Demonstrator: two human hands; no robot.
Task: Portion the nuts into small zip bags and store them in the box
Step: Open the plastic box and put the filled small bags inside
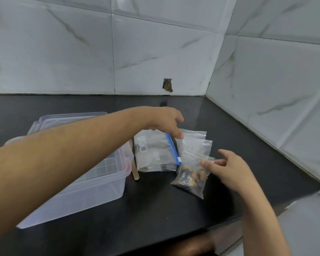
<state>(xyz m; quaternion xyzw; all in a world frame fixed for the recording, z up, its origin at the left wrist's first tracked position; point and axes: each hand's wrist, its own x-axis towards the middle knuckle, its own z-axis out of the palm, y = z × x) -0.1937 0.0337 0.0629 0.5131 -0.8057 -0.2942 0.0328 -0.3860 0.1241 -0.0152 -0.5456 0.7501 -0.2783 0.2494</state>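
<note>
We see a black counter point(155, 209) set into a corner of white marbled tiles point(63, 52). Our right hand point(229, 169) has loose, nearly straight fingers touching the top of a small zip bag of nuts point(190, 179) lying on the counter. Our left hand point(166, 121) reaches across, fingers relaxed and holding nothing, a fingertip at the empty small bags point(194, 143) stacked just behind the filled one. Beside these lies a larger slider bag point(153, 154), then a wooden stick point(134, 167), then the clear plastic box point(78, 185) with its lid point(67, 119) behind.
</note>
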